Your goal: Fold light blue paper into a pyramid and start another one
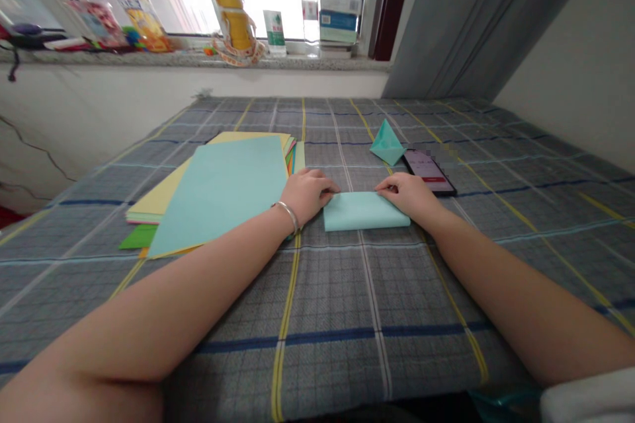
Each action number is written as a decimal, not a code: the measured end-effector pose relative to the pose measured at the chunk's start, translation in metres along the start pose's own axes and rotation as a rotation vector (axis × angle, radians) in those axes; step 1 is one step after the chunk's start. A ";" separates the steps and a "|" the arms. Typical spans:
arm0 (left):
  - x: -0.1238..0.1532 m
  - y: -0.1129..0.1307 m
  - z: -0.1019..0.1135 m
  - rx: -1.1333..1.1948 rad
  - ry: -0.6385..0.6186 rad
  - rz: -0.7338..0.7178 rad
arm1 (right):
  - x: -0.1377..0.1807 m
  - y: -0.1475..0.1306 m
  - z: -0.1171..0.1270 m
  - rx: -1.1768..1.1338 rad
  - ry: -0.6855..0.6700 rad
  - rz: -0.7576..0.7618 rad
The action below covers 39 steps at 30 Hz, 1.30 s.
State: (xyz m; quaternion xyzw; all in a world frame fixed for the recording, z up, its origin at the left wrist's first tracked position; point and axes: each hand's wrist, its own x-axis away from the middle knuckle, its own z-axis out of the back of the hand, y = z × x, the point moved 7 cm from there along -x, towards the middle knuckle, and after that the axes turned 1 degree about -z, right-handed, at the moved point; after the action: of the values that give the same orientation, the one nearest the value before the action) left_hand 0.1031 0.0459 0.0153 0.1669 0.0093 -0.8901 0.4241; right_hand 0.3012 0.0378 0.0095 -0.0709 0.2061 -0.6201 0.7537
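A light blue sheet of paper (pixel 366 213), folded over into a rectangle, lies on the plaid cloth in front of me. At its far left corner my left hand (pixel 307 193), with a bracelet at the wrist, is closed with thumb and fingers pinching the edge. The far right corner is pinched between the fingertips of my right hand (pixel 409 193). Just beyond the right hand stands a folded teal paper shape (pixel 387 143) with a pointed top. A phone (pixel 429 172) with a lit screen lies beside that shape, right of my right hand.
Left of my hands is a stack of coloured paper (pixel 173 193) with a large light blue sheet (pixel 233 185) on top. The plaid cloth (pixel 337 304) covers the whole surface. Bottles, a tube (pixel 274 32) and boxes (pixel 339 20) line the windowsill (pixel 317 63) behind.
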 end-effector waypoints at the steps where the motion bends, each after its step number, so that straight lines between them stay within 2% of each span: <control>1: -0.001 0.002 -0.001 0.007 -0.006 -0.046 | 0.000 0.000 0.000 0.001 -0.005 -0.002; 6: -0.001 0.026 -0.010 -0.038 -0.157 -0.385 | 0.000 0.000 -0.001 0.002 -0.024 -0.012; 8: 0.000 0.032 -0.010 -0.073 -0.176 -0.429 | -0.001 0.000 0.000 0.001 -0.028 -0.019; 14: 0.006 0.043 -0.001 -0.089 -0.170 -0.308 | -0.001 -0.002 0.001 0.006 -0.043 -0.026; 17: 0.012 0.048 -0.001 -0.119 -0.218 -0.254 | 0.000 -0.003 0.001 0.007 -0.044 -0.027; 25: 0.026 0.050 -0.008 -0.211 -0.222 -0.264 | 0.000 -0.001 0.000 0.009 -0.034 -0.024; 32: 0.029 0.049 -0.016 -0.212 -0.288 -0.257 | 0.000 -0.001 0.001 0.007 -0.041 -0.033; 39: 0.032 0.053 -0.018 -0.290 -0.287 -0.242 | 0.000 0.001 0.000 -0.017 -0.016 -0.010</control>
State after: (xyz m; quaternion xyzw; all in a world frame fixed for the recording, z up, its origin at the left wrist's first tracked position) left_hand 0.1304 -0.0092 -0.0049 -0.0261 0.0965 -0.9383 0.3310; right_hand 0.3021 0.0379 0.0091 -0.0832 0.2051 -0.6216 0.7514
